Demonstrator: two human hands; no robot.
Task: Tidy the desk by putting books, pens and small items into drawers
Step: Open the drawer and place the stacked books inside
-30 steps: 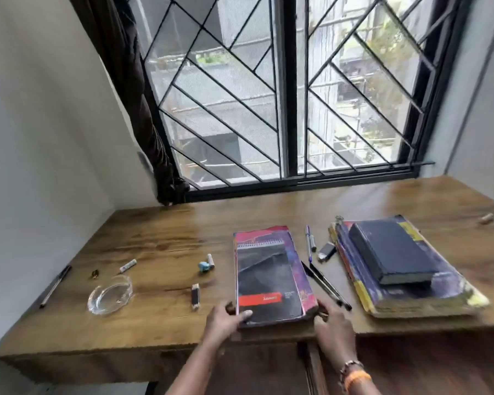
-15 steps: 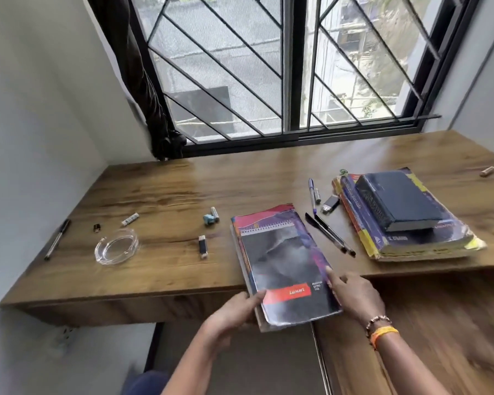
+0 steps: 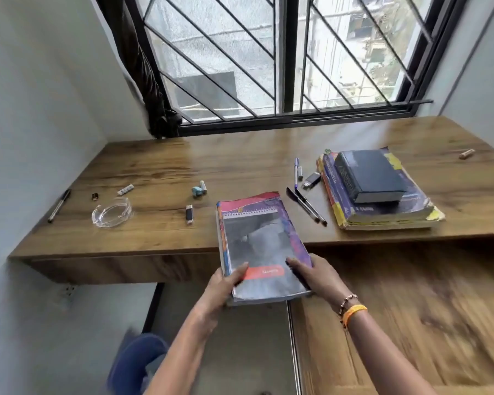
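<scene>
A stack of a grey spiral notebook on a purple-red book (image 3: 257,240) juts out over the desk's front edge. My left hand (image 3: 220,292) grips its near-left corner, and my right hand (image 3: 317,277) grips its near-right corner. Two black pens (image 3: 307,206) lie just right of the stack, with a blue pen (image 3: 296,172) and a small black stick (image 3: 313,179) behind them. At the right lies a pile of books (image 3: 377,192) with a dark thick one on top. Below the desk at the right is a wooden cabinet front (image 3: 411,317), blurred.
On the wooden desk (image 3: 160,172) at the left lie a glass ashtray (image 3: 111,212), a black pen (image 3: 59,205), a white tube (image 3: 125,189), a black flash drive (image 3: 189,214) and a pale blue item (image 3: 198,190). A small brown piece (image 3: 466,154) lies far right. A barred window stands behind.
Both hands have pulled the notebook stack toward me, so it now overhangs the desk edge. The view has tilted further down.
</scene>
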